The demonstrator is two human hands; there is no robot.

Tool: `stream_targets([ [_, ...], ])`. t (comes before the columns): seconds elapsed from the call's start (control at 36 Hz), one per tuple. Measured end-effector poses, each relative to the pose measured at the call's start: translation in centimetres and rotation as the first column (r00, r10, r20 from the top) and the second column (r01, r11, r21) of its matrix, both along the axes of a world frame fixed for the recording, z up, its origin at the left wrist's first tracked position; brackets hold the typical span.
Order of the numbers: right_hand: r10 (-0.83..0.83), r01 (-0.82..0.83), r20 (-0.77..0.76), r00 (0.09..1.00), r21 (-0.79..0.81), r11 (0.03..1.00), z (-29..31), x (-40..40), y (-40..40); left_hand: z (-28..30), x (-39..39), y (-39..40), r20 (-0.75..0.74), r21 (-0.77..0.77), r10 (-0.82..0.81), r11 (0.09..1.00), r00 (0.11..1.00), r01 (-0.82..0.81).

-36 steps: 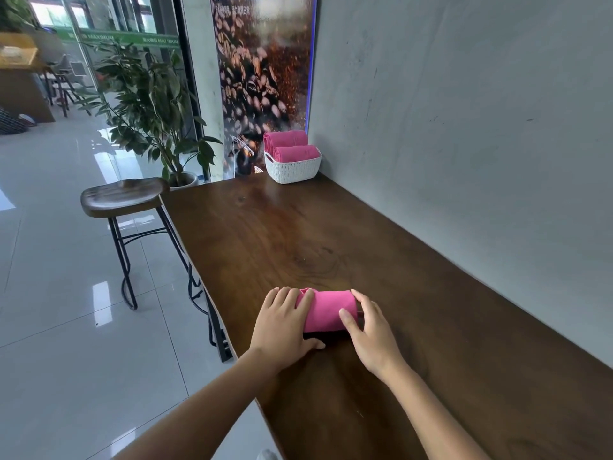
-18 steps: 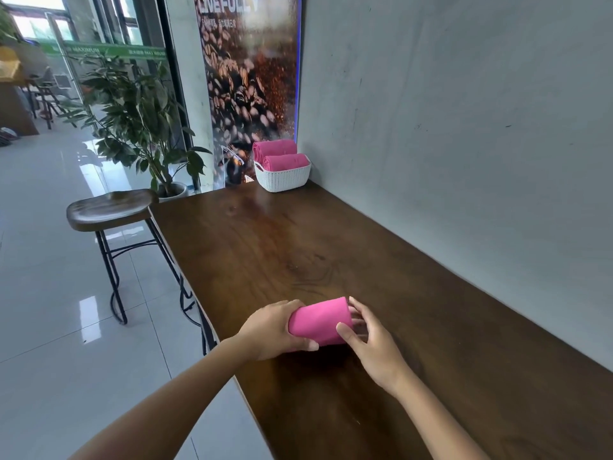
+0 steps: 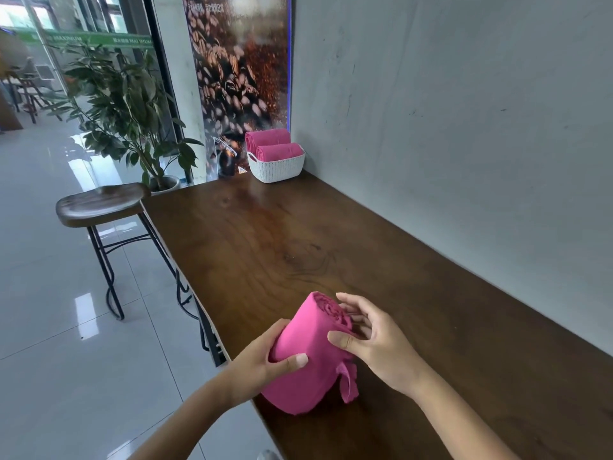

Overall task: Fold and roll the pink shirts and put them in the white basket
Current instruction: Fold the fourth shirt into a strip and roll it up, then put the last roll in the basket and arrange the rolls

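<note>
Rolling looks finished, and the step in hand now is to secure the roll before you carry it. Your left hand (image 3: 262,366) grips the rolled pink shirt (image 3: 308,353) around its lower half, thumb on top and the fingers curled behind it, so the roll is tilted up, with its lower end at the near edge of the wooden table (image 3: 381,260). Your right hand (image 3: 371,340) is at the upper end of the roll, the thumb pressing on the outer layer and the fingers touching the spiral end; I judge it pinches the edge there, but how firmly I cannot tell. Just below your right hand, on the side away from your left grip, a small flap of cloth (image 3: 348,383) hangs loose from the roll.

To do this step well, keep the left grip firm and do not loosen it, because the roll is soft and it can open. With the right fingers, push the loose layers into the spiral end, and then tuck the hanging flap also, so nothing sticks out. Only after this take the roll with one hand around its middle.

Far ahead of your grip, at the other end of the table by the wall, the white basket (image 3: 277,167) already holds two rolled pink shirts (image 3: 275,146). It looks nearly full, so place this roll on top of them, lying the same way.
</note>
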State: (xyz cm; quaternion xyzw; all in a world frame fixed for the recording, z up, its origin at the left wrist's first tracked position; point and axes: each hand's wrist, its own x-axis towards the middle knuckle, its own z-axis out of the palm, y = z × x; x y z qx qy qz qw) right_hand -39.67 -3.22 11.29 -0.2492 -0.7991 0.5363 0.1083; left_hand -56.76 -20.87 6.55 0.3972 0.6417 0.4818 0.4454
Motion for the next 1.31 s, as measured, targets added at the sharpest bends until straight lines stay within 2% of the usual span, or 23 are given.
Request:
stream_targets([
  [0.19,-0.083,0.085,-0.038,0.996,0.056,0.995,0.9,-0.9,-2.1,2.3,2.5,0.9,-0.062,0.189,0.175,0.969,0.983,-0.160],
  [0.36,-0.079,0.084,-0.053,0.995,0.085,0.993,1.4,-1.7,-3.7,1.9,3.2,1.6,-0.098,0.234,0.350,0.918,0.932,-0.320],
  [0.47,-0.060,0.055,-0.095,0.994,-0.049,0.997,1.6,-1.8,-4.2,1.7,3.1,1.8,-0.075,0.277,0.478,0.853,0.875,-0.443],
  [0.58,-0.072,0.044,-0.138,0.988,-0.197,0.979,1.7,-1.1,-4.5,1.6,3.3,1.6,-0.069,0.299,0.532,0.818,0.844,-0.491],
  [0.72,-0.055,0.009,-0.121,0.991,-0.357,0.934,1.1,0.3,-5.1,1.1,3.3,1.0,-0.013,0.294,0.599,0.768,0.801,-0.569],
  [1.0,0.045,-0.057,-0.042,0.998,-0.327,0.943,0.2,2.0,-6.2,1.8,2.8,-0.5,0.103,0.234,0.595,0.764,0.797,-0.601],
  [1.08,0.074,-0.097,-0.069,0.995,-0.460,0.883,0.4,2.1,-6.3,2.3,3.0,-0.9,0.134,0.220,0.596,0.761,0.791,-0.611],
  [1.19,-0.015,-0.111,-0.163,0.986,-0.733,0.671,0.7,2.1,-6.6,2.8,3.6,-1.2,0.128,0.230,0.636,0.727,0.761,-0.647],
  [1.31,-0.086,-0.181,-0.250,0.964,-0.861,0.476,1.2,1.9,-7.3,3.7,4.2,-1.4,0.152,0.245,0.658,0.698,0.738,-0.673],
])
